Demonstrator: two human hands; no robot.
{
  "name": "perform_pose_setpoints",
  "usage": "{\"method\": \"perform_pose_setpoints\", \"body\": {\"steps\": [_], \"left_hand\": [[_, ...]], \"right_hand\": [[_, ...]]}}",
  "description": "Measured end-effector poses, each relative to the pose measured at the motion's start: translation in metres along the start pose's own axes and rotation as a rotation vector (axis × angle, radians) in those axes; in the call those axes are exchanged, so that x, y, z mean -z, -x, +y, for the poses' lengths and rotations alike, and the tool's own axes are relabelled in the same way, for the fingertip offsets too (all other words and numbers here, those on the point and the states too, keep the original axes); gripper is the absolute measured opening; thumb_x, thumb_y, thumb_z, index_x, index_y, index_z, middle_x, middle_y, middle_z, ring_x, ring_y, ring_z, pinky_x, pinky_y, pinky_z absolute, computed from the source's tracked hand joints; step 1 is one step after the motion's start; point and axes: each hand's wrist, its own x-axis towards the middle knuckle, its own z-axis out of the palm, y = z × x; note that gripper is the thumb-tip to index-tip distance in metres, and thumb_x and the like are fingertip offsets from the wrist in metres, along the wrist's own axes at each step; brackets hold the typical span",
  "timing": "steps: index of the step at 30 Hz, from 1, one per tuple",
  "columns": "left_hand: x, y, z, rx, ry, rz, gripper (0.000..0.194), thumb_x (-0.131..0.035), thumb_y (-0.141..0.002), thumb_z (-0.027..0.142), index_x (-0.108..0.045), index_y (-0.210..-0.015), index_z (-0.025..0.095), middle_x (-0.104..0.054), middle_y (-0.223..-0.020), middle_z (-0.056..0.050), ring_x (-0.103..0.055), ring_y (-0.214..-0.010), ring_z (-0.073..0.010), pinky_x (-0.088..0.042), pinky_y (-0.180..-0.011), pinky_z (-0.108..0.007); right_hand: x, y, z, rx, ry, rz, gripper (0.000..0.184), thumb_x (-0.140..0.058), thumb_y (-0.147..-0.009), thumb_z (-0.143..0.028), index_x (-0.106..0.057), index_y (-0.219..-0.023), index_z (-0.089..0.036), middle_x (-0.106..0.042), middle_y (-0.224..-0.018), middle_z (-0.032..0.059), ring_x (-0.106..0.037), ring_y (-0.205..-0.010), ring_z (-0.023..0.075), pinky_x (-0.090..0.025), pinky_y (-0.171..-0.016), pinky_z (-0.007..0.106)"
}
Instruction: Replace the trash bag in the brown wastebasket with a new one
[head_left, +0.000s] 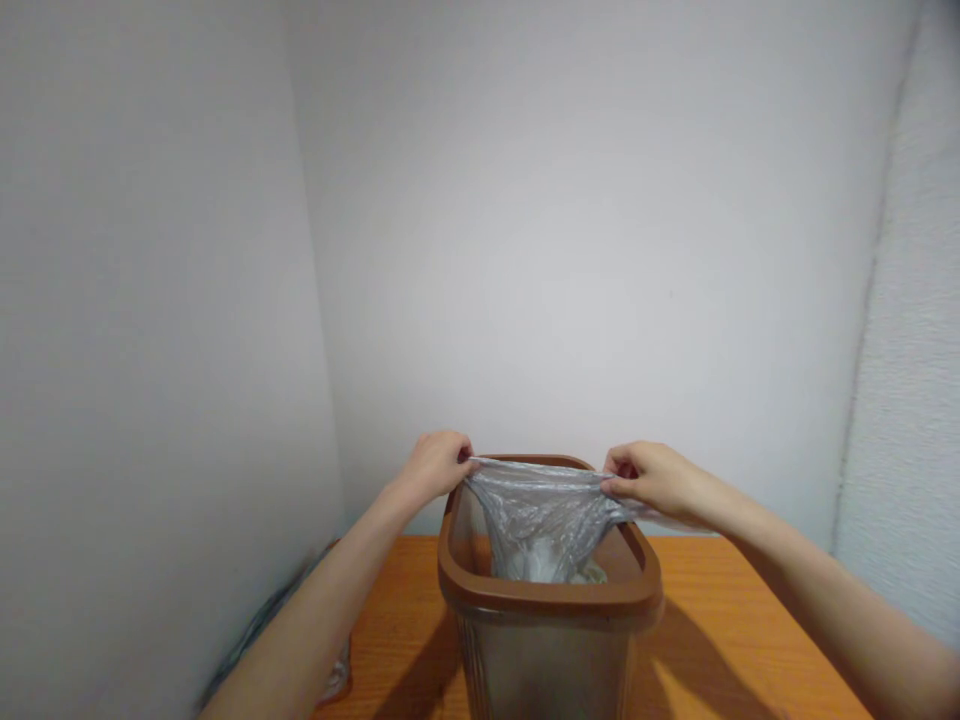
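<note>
My left hand and right hand, held well apart, each pinch the edge of a thin plastic bag between thumb and curled fingers, drawing it taut. The bag stretches between my hands and sags below them into a brown-rimmed bin, which stands on an orange-brown wooden table, beneath and between my hands.
</note>
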Motion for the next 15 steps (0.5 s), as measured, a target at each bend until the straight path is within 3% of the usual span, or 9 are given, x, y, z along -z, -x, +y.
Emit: {"method": "perform_pose_setpoints", "body": {"steps": [4,9,12,15], "left_hand": [[-0.007,-0.022,-0.022,0.083,0.112,-0.080,0.017,-0.067,-0.082,0.030,-0.064,-0.071,0.018,-0.060,-0.065,0.002,-0.057,-0.066,-0.0155,-0.042,-0.062,-0.025],[-0.023,-0.045,-0.042,0.246,0.246,-0.164,0.024,-0.062,-0.094,0.036,-0.064,-0.088,0.013,-0.063,-0.080,0.001,-0.060,-0.068,-0.0121,-0.052,-0.065,-0.028],[-0.035,-0.048,-0.056,0.329,0.341,-0.197,0.025,-0.061,-0.095,0.037,-0.064,-0.102,0.013,-0.066,-0.092,-0.003,-0.064,-0.075,-0.0132,-0.056,-0.067,-0.030],[-0.047,-0.041,-0.068,0.295,0.465,-0.136,0.028,-0.062,-0.094,0.038,-0.064,-0.108,0.013,-0.066,-0.100,-0.003,-0.066,-0.083,-0.0171,-0.058,-0.071,-0.032]], "right_hand": [[0.005,-0.013,0.010,-0.010,-0.156,-0.020,0.023,-0.061,-0.071,-0.042,-0.064,-0.067,-0.019,-0.059,-0.059,-0.0003,-0.050,-0.053,0.0135,-0.035,-0.050,0.026],[0.002,-0.044,0.020,-0.050,-0.216,0.039,0.015,-0.063,-0.074,-0.029,-0.062,-0.065,-0.017,-0.053,-0.053,-0.0035,-0.044,-0.047,0.0097,-0.032,-0.045,0.024],[-0.012,-0.063,0.032,-0.093,-0.221,0.042,0.018,-0.065,-0.083,-0.024,-0.061,-0.067,-0.015,-0.050,-0.054,-0.0064,-0.043,-0.046,0.0071,-0.034,-0.045,0.021],[-0.036,-0.068,0.045,-0.131,-0.233,0.034,0.027,-0.065,-0.092,-0.032,-0.060,-0.073,-0.014,-0.052,-0.057,-0.0078,-0.045,-0.045,0.0054,-0.039,-0.045,0.019]]}}
